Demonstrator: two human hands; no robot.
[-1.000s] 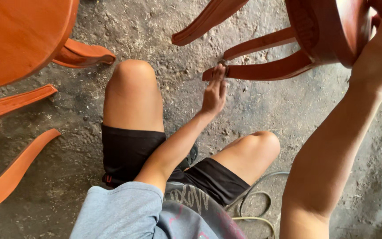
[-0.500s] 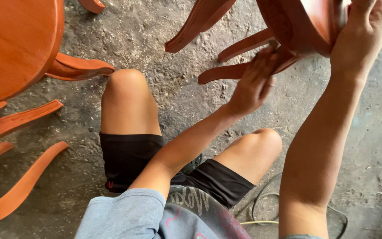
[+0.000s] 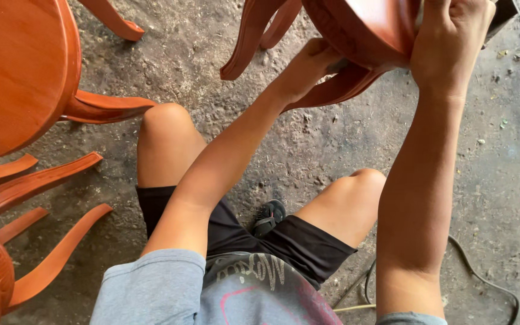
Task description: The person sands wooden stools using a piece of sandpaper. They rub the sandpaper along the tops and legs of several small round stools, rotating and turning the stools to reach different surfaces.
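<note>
Your right hand [image 3: 455, 45] is closed over the rim of the orange wooden chair [image 3: 368, 30], which is tipped above the concrete floor [image 3: 308, 144] ahead of your knees. Your left hand [image 3: 308, 66] presses against the underside of its seat, by a curved leg [image 3: 332, 90]; whether its fingers are closed cannot be told. Other orange chairs [image 3: 19, 78] stand to your left, and a cable [image 3: 482, 277] lies by your right elbow.

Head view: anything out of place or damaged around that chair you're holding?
No visible damage. The orange wooden chair is tipped off its legs, gripped by the right hand at the seat rim and the left hand underneath. More chairs lie on their sides at left. A loose cable trails on the dusty floor.
</note>
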